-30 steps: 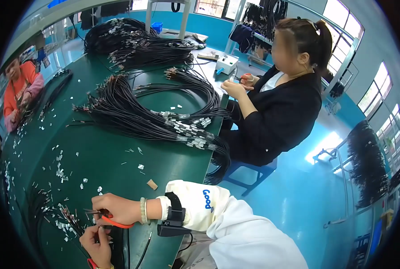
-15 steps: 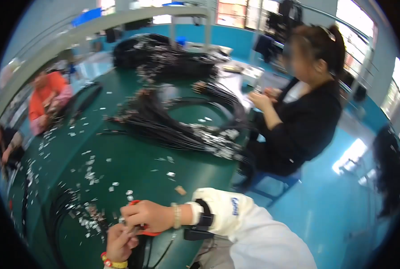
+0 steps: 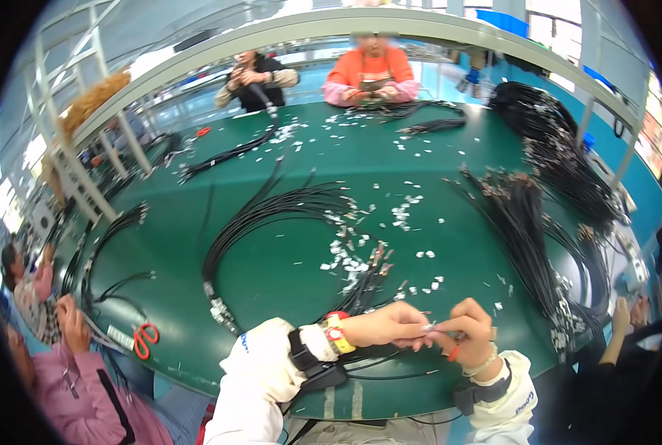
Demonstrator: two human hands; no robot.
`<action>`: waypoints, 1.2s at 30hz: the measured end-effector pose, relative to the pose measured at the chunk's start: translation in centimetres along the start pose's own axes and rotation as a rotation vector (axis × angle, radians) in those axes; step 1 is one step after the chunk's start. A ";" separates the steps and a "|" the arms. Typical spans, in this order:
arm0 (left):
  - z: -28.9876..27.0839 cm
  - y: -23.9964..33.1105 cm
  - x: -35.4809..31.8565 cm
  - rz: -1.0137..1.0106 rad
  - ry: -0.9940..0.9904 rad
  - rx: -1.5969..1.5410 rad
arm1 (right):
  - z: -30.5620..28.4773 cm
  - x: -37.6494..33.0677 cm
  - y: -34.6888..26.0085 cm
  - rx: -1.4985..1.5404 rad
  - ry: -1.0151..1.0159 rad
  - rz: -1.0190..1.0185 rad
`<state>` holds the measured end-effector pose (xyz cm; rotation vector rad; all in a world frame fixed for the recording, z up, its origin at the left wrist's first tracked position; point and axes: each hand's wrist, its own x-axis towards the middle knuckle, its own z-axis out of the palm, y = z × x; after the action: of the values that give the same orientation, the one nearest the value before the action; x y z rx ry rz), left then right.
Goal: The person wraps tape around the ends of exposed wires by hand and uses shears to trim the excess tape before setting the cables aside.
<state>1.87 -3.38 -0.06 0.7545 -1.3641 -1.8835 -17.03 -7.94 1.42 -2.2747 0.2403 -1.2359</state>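
My left hand [image 3: 394,325] is closed in a pinch on the end of a thin black cable, mostly hidden by the fingers. My right hand [image 3: 466,330] meets it fingertip to fingertip, at a small whitish bit [image 3: 428,327]. Red scissors handles [image 3: 454,351] show under the right palm; the blades are hidden. Just beyond the left hand lies a curved bundle of black cables [image 3: 231,241], its bared coppery ends [image 3: 379,259] toward the table's middle. Small white scraps [image 3: 346,261] are scattered beside those ends.
A large black cable bundle [image 3: 520,237] lies to the right on the green table [image 3: 272,274]. Another pair of red scissors [image 3: 146,341] rests at left. An overhead beam [image 3: 301,30] crosses the far side. Co-workers sit left, right and opposite, one in orange [image 3: 375,70].
The view has swung left, from the co-worker at right to the table ahead. Both hands stay close together, now with fingertips meeting; the scissors show less in the right hand.
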 end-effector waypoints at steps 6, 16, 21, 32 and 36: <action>1.7 0.3 -0.8 0.343 0.383 0.328 | 1.5 -0.4 0.5 0.065 0.173 0.338; 1.6 0.8 -1.7 0.260 0.446 0.539 | 2.9 0.6 0.2 0.098 0.183 0.206; 1.8 1.9 -0.8 0.182 0.333 0.014 | 2.1 0.7 0.5 0.013 0.176 0.104; 1.6 2.7 -1.4 0.341 0.434 0.662 | 1.4 -0.3 0.5 -0.075 0.096 -0.077; 2.0 4.2 -1.2 0.605 0.424 1.359 | 1.3 -0.2 0.4 -0.060 0.058 -0.088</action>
<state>1.83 -2.17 4.59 1.0611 -2.1447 -0.1221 -16.05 -7.73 0.45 -2.3249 0.2023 -1.3577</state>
